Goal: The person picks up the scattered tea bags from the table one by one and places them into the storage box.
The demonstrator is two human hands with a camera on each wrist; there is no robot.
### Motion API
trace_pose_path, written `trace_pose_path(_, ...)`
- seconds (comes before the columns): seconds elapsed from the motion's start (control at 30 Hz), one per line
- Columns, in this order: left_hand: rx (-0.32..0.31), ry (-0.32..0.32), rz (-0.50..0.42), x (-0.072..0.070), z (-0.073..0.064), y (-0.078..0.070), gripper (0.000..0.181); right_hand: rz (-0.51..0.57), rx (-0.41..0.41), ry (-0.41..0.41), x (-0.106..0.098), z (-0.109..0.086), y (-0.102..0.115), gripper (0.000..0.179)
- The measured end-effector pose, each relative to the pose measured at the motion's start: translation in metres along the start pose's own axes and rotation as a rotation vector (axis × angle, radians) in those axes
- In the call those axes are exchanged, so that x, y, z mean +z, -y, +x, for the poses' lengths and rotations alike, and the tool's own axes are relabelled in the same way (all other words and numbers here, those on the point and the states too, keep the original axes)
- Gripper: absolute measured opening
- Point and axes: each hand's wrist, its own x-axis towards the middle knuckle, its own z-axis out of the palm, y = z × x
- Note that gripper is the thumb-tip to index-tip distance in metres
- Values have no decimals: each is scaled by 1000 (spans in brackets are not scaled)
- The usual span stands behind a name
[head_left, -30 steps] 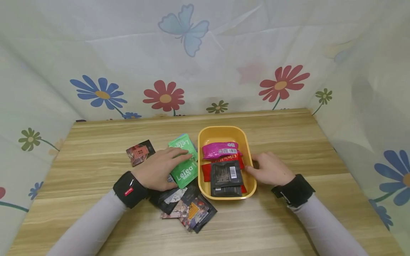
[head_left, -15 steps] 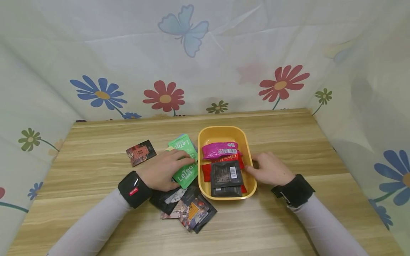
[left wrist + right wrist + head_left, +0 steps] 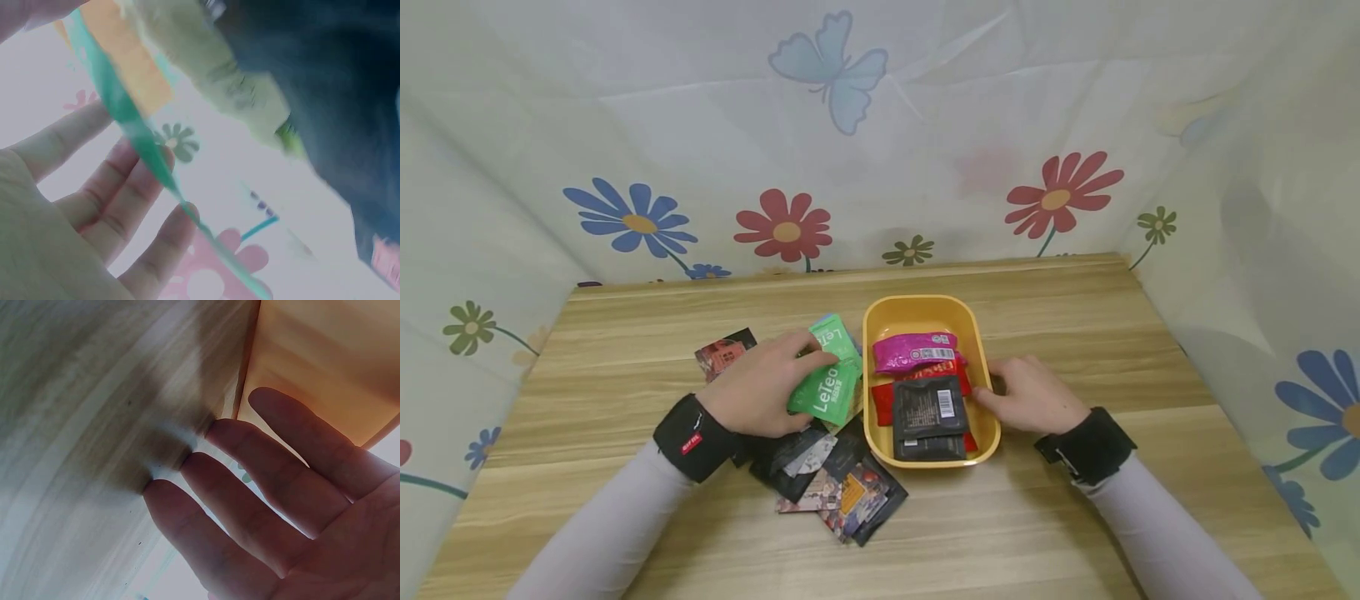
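My left hand [image 3: 763, 385] pinches a green LeTea tea sachet [image 3: 826, 397], which is tilted over the pile. In the left wrist view the green sachet [image 3: 128, 119] shows edge-on against the fingertips. Another green sachet [image 3: 829, 335] lies just behind it on the table. To the right stands a yellow plastic box [image 3: 883, 310] holding a pink packet [image 3: 913, 352], red packets [image 3: 883, 405] and black sachets [image 3: 930, 408]. My right hand [image 3: 1040, 395] rests beside the box, thumb at its right rim. The right wrist view shows its relaxed fingers touching the table near the orange-looking wall [image 3: 300, 362].
Several dark sachets lie in front of my left hand, among them a black one [image 3: 790, 462] and a patterned one [image 3: 859, 500]. A brown-and-black sachet [image 3: 722, 353] sits at the left. A flowered curtain [image 3: 940, 125] encloses the wooden table [image 3: 1045, 300].
My left hand has drawn back to the left, and the front green sachet has lifted and turned with it. The right hand and the box have stayed in place.
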Motion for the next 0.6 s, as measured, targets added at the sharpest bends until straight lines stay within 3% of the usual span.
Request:
trace_pose_path(0.3,16,-120,-16,-15,8,-1,78,-2,18,-3,-1,0,1,30)
trace_pose_path(0.6,55,-153,-47,-20,42,-28,74,-16,5,-13,0,0,1,29)
